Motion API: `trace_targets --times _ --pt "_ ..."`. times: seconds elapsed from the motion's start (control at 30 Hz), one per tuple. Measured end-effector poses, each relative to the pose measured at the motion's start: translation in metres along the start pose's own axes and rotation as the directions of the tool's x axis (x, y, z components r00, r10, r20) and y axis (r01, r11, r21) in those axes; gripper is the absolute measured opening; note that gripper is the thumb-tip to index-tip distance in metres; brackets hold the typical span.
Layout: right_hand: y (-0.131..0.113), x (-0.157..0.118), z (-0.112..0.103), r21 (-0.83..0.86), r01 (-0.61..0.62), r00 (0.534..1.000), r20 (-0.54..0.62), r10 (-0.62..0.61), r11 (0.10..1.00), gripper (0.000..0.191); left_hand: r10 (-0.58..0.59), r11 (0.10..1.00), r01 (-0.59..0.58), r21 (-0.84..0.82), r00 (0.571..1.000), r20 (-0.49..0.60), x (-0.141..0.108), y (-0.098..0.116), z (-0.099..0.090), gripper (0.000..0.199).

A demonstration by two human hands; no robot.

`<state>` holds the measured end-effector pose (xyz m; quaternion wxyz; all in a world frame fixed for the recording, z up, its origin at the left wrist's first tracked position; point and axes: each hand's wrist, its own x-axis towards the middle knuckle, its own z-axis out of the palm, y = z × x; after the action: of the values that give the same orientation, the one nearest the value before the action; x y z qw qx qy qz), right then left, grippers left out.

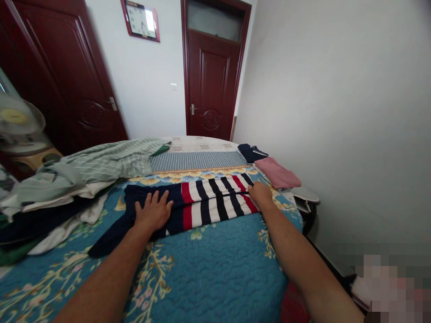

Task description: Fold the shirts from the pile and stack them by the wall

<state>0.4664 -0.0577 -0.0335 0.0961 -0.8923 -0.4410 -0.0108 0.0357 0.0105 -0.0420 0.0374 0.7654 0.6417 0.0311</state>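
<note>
A navy shirt with red, white and black stripes (215, 202) lies lengthwise across the blue floral bedspread (208, 264), its striped part toward the right. On the plain navy end, my left hand (153, 211) rests flat with its fingers spread. One navy sleeve sticks out toward me beneath my left forearm. At the striped end, my right hand (261, 195) has its fingers closed on the shirt's edge. A fold line runs along the middle of the stripes.
Unfolded clothes, with a green striped garment (97, 166) on top, are heaped at the left. Folded pink cloth (278, 172) and a folded navy garment (252, 153) lie at the right edge, near the wall. A fan (18, 119) stands far left.
</note>
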Motion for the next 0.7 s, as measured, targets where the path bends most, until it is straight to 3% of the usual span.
trace_targets --times 0.2,0.43,0.6,0.7 --pt "0.010 0.009 0.001 0.070 0.032 0.999 0.007 -0.033 0.997 0.051 0.016 0.999 -0.016 -0.030 1.000 0.003 -0.001 0.000 -0.002 0.075" --pt "0.028 0.016 -0.008 0.205 0.178 0.981 0.040 -0.190 0.962 0.042 0.022 0.999 -0.022 -0.033 1.000 0.004 0.003 -0.007 -0.006 0.076" --pt "0.029 0.019 -0.008 0.160 0.227 0.974 -0.049 -0.222 0.961 0.041 0.025 1.000 -0.023 0.014 0.983 -0.180 0.010 -0.041 -0.019 0.071" --pt "0.023 0.020 -0.008 0.103 0.211 0.977 -0.039 -0.208 0.972 0.039 -0.080 0.997 0.078 -0.020 0.989 -0.123 0.018 -0.070 -0.025 0.069"
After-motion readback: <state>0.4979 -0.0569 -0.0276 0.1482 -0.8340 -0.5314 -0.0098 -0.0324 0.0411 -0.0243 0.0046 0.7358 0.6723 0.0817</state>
